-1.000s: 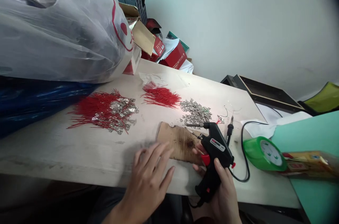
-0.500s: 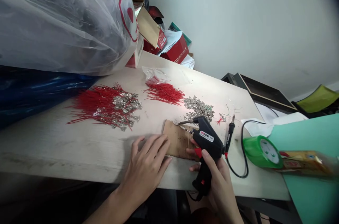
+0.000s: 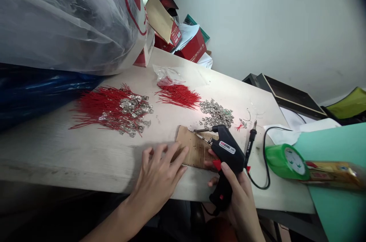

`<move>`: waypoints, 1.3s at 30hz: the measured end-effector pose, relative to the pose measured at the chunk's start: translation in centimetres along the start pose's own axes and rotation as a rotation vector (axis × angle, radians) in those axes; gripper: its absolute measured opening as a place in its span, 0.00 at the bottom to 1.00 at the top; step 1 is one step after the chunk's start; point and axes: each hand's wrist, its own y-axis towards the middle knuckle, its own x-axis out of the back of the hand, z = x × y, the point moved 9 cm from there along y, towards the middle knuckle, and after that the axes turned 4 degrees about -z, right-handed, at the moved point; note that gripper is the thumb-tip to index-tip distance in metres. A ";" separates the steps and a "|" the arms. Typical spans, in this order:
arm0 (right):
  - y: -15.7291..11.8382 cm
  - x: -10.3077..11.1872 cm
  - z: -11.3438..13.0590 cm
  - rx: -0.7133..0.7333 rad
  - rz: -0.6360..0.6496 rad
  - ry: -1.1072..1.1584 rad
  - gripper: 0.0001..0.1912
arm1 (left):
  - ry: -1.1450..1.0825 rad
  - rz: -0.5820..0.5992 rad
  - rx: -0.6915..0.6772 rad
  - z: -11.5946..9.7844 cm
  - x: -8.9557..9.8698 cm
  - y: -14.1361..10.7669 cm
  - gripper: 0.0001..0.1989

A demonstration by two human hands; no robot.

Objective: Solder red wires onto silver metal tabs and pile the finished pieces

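My right hand is wrapped round the handle of a black soldering gun with a red trigger. Its tip points left, over a piece of brown cardboard on the table. Beside it, my left hand rests with fingers spread, fingertips at the cardboard's left edge. Beyond the gun lies a heap of small metal terminals. A bundle of loose red wires pokes out of a clear bag. Farther left is a pile of red wires with metal terminals attached.
A pen-type soldering iron with a black cord lies right of the gun. Next to it are a green tape roll and a gold packet. A big plastic bag and red boxes stand at the back left.
The camera view has shifted slightly. My left hand's fingers have spread a little more at the cardboard's edge. The soldering gun stays in my right hand over the cardboard.
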 end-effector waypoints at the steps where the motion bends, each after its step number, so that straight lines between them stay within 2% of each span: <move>1: -0.2 0.2 0.2 -0.008 -0.009 0.012 0.37 | 0.000 0.005 0.002 0.0 0.0 0.0 0.20; 7: -1.8 2.0 2.3 0.056 -0.179 0.080 0.33 | -0.030 0.029 0.018 0.3 -0.2 0.1 0.20; 12: -0.9 0.5 2.1 0.018 -0.099 0.063 0.35 | -0.062 -0.002 0.009 0.4 0.1 0.2 0.19; 15: -0.3 0.3 1.9 0.032 -0.096 0.124 0.31 | -0.091 -0.021 -0.008 0.3 0.3 0.1 0.19; 18: -0.2 1.1 1.7 0.049 -0.097 0.187 0.24 | -0.101 -0.045 -0.015 0.3 0.5 0.2 0.18; 23: -0.7 3.1 1.3 0.027 -0.072 0.235 0.22 | -0.099 -0.059 -0.031 0.6 0.4 0.9 0.17; 29: -1.3 4.5 2.9 0.155 -0.126 0.351 0.18 | -0.039 -0.071 -0.119 1.0 0.4 1.9 0.15; 35: -1.4 5.2 2.9 0.181 -0.090 0.363 0.16 | -0.090 -0.021 -0.221 0.3 0.8 4.8 0.16; 39: -1.0 5.8 3.0 0.215 -0.075 0.347 0.15 | -0.097 0.103 -0.301 -0.9 0.1 7.5 0.27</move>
